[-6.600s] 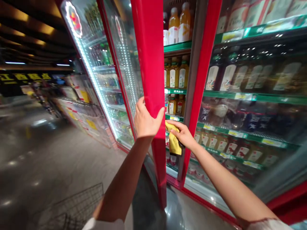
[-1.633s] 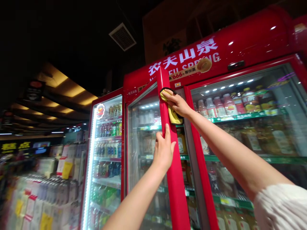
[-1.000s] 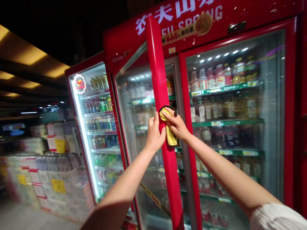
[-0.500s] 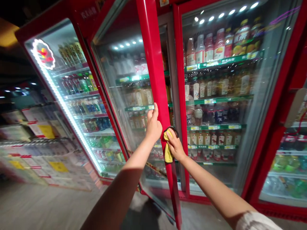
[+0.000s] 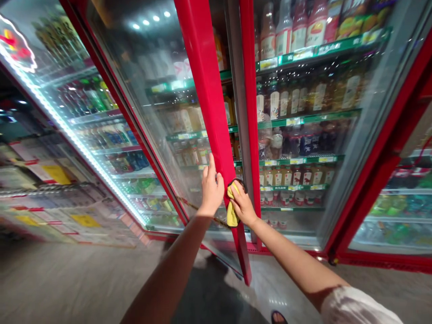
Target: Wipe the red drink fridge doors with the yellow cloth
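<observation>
The yellow, black-edged fabric cloth [image 5: 231, 216] is clasped lengthwise against the long, glossy red door frame [image 5: 205, 76] by the right hand [image 5: 244, 205], the nearer one, while the frame's left side is flanked, slightly higher, by the left hand [image 5: 212, 194], whose grip cannot be told.

The grip of the right hand [image 5: 243, 208] hides part of the yellow cloth with black edging [image 5: 232, 217]. The glossy red door frame [image 5: 202, 72] runs out past the top edge, which also crops the pink plastic drink bottles [image 5: 316, 24]. The glowing white-rimmed sign [image 5: 15, 45] is cut at left, the dark-sandalled foot [image 5: 278, 317] below. Pale stacked boxes [image 5: 70, 234] blur; print on the small yellow-and-white shelf labels [image 5: 297, 160] is illegible.
</observation>
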### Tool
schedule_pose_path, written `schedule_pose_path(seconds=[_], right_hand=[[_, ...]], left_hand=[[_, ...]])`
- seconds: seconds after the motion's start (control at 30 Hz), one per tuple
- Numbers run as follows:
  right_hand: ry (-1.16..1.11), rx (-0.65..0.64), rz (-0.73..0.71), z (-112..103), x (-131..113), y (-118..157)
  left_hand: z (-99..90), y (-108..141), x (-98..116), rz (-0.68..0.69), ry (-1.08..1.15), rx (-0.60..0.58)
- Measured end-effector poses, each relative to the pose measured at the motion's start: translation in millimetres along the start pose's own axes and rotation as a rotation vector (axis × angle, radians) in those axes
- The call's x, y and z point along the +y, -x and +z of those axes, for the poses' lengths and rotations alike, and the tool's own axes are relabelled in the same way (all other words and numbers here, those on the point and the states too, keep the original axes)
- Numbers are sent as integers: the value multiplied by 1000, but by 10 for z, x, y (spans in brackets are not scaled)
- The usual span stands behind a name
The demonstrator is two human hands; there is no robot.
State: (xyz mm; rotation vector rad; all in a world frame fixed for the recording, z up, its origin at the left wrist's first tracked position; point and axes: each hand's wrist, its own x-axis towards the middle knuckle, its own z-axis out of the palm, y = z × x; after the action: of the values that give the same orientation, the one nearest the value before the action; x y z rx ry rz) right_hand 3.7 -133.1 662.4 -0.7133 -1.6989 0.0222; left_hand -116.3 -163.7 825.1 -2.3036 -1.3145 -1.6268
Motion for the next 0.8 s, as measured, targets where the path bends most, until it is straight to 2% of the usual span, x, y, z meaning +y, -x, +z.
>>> schedule_pose_path(seconds=[0.1, 0.27, 0.33, 0.43, 0.5, 0.57, 0.7, 0.8], right_hand=[[-21, -3, 65, 38, 39, 124], [-55, 45, 96, 4, 45, -75], [-29, 23, 109, 39, 62, 56], [11, -29, 161, 119, 86, 412], [16, -39, 182, 139, 78, 526], [12, -25, 172, 108, 50, 443], [11, -14, 104, -6, 2, 63], [43, -66, 114, 14, 24, 154]], left_hand=[[57, 78, -24, -10, -49, -38], [140, 62, -56, 48, -96, -37], [168, 84, -78, 68, -98, -28], [180, 122, -97, 82, -96, -23], [174, 132, -95, 82, -95, -23], [165, 131, -85, 80, -91, -20], [175, 124, -69, 71, -85, -9], [198, 126, -74, 60, -80, -12]])
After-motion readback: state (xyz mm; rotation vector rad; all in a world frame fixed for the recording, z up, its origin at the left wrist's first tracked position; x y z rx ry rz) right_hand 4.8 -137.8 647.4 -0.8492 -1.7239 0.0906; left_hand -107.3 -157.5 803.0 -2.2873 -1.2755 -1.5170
